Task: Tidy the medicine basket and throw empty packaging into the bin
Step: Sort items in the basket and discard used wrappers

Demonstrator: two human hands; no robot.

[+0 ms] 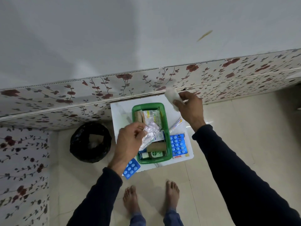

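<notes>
Green plastic forms the medicine basket (168, 128), which sits on a small white table (117, 111) pushed against a wall covered in flowered panels (65, 95). Inside the basket lie an orange-and-white packet (150, 115) at the far end, a brown cardboard tube (157, 146) lower down, and a dark bottle (154, 154) lying on its side at the near end. Over the basket's left rim the left hand (130, 141) pinches a crumpled silver blister strip (150, 133) between thumb and fingertips, the strip hanging over the basket's middle. Beyond the basket's far right corner the right hand (189, 108) is closed around a white wad (171, 96) that looks like cotton or gauze, though blur keeps me from telling which. Just right of the basket, on the table, rest a white tube with an orange stripe (176, 123) and a blue blister sheet of white tablets (178, 145). Another blue blister sheet (131, 168) lies at the basket's near left corner, jutting past the table edge. Left of the basket, down on the pale tiled floor (228, 128), stands a round bin lined with a black bag (90, 141), with some pale scraps visible inside. Below the basket, bare feet (171, 193) stand on the tiles, and both arms wear dark sleeves (236, 168).
</notes>
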